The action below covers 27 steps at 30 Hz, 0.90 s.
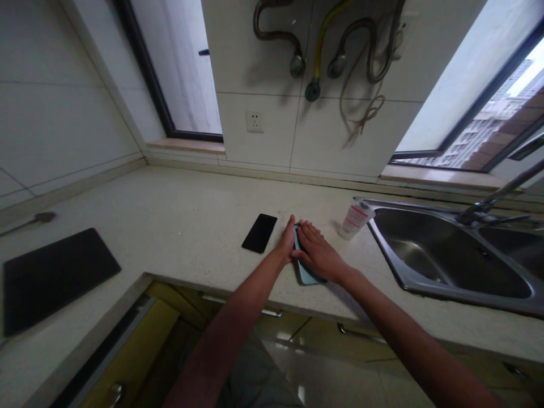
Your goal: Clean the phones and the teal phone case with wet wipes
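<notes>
Centrally on the bench, a flat pale blue phone case lies beneath both hands, viewed from above. Its long axis runs roughly from the wall tiles toward the near edge of the bench, slightly slanted. Its near end shows below the right hand, while the far end is mostly hidden. The right hand is the nearer to the case: it lies spread and palm down across it, covering most of its upper part, with the fingers directed toward the left hand. The left hand stands on edge against the left side of the case, fingers pressed together and directed toward the wall. Its fingertips come just beside those of the right hand. Whether the left hand grips the case or only touches it cannot be told from this view, and no pinch is visible in either hand. Just left of the left hand, a black phone lies flat on the bench, apart from both hands. To the right, a white bottle with a red label sits near the rim of a steel sink. Farther left lies a dark mat.
</notes>
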Each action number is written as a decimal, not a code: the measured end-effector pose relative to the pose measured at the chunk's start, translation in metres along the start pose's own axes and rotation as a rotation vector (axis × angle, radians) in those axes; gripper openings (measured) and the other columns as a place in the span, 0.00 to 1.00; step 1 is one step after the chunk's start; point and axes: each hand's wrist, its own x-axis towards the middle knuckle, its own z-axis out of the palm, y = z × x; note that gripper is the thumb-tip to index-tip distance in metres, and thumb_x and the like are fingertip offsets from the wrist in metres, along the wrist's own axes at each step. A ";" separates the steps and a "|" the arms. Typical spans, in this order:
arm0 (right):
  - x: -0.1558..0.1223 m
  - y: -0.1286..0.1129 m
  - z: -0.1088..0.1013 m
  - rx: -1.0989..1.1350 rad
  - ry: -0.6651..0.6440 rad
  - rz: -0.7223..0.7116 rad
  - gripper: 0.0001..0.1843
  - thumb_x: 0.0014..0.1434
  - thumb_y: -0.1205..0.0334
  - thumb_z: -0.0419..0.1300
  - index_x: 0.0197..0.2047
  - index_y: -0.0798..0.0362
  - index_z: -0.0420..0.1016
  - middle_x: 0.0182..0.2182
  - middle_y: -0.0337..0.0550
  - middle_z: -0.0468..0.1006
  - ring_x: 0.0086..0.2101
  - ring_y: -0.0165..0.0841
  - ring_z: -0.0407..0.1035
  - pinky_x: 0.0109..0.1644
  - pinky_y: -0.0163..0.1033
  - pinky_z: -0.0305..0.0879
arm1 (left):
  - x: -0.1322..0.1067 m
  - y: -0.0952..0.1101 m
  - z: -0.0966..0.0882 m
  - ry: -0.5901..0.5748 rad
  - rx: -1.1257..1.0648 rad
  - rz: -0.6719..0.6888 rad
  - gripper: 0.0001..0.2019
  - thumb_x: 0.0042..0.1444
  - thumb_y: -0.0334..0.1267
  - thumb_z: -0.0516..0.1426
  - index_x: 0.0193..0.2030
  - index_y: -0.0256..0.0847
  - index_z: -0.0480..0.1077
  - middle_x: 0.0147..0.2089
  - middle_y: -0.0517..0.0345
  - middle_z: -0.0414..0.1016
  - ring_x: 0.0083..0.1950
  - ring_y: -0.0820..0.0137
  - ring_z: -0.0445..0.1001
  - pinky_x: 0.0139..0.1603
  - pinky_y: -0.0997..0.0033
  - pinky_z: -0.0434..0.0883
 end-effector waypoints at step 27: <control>-0.064 -0.044 -0.059 0.202 -0.162 -0.154 0.18 0.65 0.73 0.52 0.49 0.52 0.81 0.42 0.50 0.80 0.41 0.35 0.76 0.46 0.40 0.73 | -0.011 0.000 -0.005 -0.059 0.116 0.037 0.27 0.69 0.56 0.43 0.44 0.34 0.72 0.35 0.41 0.80 0.39 0.55 0.82 0.44 0.53 0.76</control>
